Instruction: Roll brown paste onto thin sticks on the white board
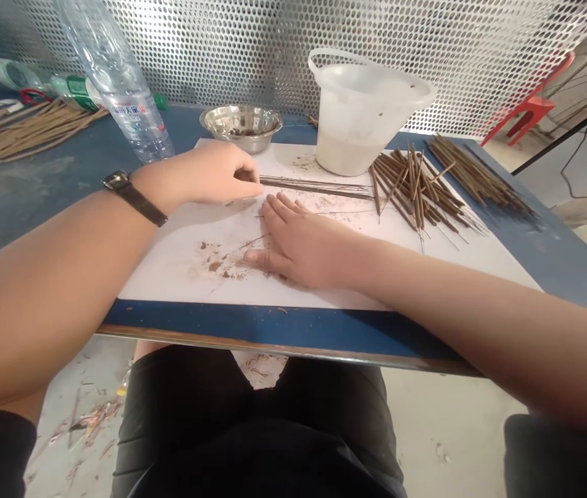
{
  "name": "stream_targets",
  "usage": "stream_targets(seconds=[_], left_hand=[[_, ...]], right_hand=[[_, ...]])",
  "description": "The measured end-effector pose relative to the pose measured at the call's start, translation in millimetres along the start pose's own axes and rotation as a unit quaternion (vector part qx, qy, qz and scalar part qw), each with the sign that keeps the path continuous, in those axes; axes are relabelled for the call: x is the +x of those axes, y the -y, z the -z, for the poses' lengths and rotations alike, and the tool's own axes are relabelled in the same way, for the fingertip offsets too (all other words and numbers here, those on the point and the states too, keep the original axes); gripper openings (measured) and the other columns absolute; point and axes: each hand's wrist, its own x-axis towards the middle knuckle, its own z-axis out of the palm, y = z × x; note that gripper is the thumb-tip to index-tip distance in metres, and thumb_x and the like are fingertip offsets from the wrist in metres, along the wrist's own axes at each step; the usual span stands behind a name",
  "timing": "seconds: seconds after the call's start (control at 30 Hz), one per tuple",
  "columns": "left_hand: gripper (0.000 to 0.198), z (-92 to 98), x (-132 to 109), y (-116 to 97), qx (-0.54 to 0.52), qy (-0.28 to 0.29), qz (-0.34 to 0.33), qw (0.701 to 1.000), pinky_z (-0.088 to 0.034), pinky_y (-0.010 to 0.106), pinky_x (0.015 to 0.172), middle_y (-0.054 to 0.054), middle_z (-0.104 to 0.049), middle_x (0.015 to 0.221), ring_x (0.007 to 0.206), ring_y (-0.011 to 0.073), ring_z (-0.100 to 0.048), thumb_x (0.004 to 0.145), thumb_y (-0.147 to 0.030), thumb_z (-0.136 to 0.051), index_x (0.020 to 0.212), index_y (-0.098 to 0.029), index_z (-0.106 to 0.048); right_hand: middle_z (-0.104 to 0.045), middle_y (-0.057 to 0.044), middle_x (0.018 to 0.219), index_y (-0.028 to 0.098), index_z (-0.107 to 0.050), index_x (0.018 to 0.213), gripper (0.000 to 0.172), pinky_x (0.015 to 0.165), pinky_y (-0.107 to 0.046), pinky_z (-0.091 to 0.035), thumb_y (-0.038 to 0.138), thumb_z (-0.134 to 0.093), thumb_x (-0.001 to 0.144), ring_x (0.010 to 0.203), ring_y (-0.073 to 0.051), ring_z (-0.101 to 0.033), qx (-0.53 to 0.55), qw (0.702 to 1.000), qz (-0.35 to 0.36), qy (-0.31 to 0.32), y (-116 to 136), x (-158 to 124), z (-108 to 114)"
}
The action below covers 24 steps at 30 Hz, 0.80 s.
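As left hand [215, 173] touches incense sticks [314, 187], right hand [301, 242] beside

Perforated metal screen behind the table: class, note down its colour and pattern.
The perforated metal screen is silver-grey with round holes, best seen in the head view.

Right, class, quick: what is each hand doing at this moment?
Left hand: curled, touching thin brown sticks; grip unclear.
Right hand: open, lying flat on the white board.

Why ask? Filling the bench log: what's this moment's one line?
left hand: curled at ends of thin coated sticks | right hand: flat on white sheet | nearby: steel bowl; plastic pail; stick pile
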Motion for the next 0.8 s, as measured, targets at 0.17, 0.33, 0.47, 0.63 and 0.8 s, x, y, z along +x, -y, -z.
stream_targets(seconds=[0.17,0.33,0.47,0.63,0.8], left_hand=[[0.031,-5.5,-1,-8,0.030,0.015,0.017,0.999,-0.051,0.035,0.084,0.007,-0.081,0.091,0.092,0.0273,-0.072,0.085,-0.050,-0.075,0.100,-0.026,-0.088],[0.029,-0.4,-4,-19,0.041,0.072,0.006,0.997,-0.048,0.034,0.077,0.005,-0.082,0.091,0.086,0.0253,-0.072,0.083,-0.052,-0.074,0.096,-0.028,-0.086],[0.027,2.4,-6,-25,0.022,0.127,-0.009,0.992,-0.047,0.034,0.076,0.003,-0.080,0.089,0.085,0.0240,-0.070,0.079,-0.049,-0.078,0.096,-0.030,-0.085],[0.021,-1.3,-6,-27,0.026,0.116,-0.012,0.993,-0.047,0.036,0.077,0.002,-0.078,0.081,0.082,0.0242,-0.069,0.078,-0.047,-0.079,0.088,-0.029,-0.085],[0.021,-3.4,-6,-28,0.020,0.111,0.006,0.994,-0.045,0.036,0.073,0.003,-0.078,0.080,0.077,0.0241,-0.068,0.077,-0.047,-0.078,0.083,-0.028,-0.084]], right_hand=[[-0.037,-0.037,0.177,-0.008,-0.044,0.168,0.109,0.136,-0.066,-0.031,0.082,-0.029,0.109,0.169,-0.051,-0.032,-0.043,0.999,-0.011,0.017,14,-11,2],[-0.053,-0.035,0.169,-0.003,-0.056,0.159,0.094,0.125,-0.061,-0.045,0.075,-0.033,0.112,0.159,-0.049,-0.049,-0.064,0.998,-0.013,0.017,20,-16,9],[-0.073,-0.028,0.142,0.008,-0.066,0.143,0.065,0.099,-0.048,-0.056,0.062,-0.041,0.116,0.130,-0.042,-0.069,-0.053,0.998,-0.019,0.005,6,-6,13],[-0.073,-0.022,0.137,0.012,-0.065,0.142,0.051,0.082,-0.040,-0.051,0.053,-0.049,0.116,0.114,-0.035,-0.072,-0.047,0.997,-0.056,-0.020,1,-2,14],[-0.077,-0.019,0.128,0.012,-0.078,0.120,0.028,0.095,-0.040,-0.051,0.033,-0.059,0.113,0.128,-0.035,-0.067,-0.047,0.995,-0.044,-0.077,-6,11,10]])
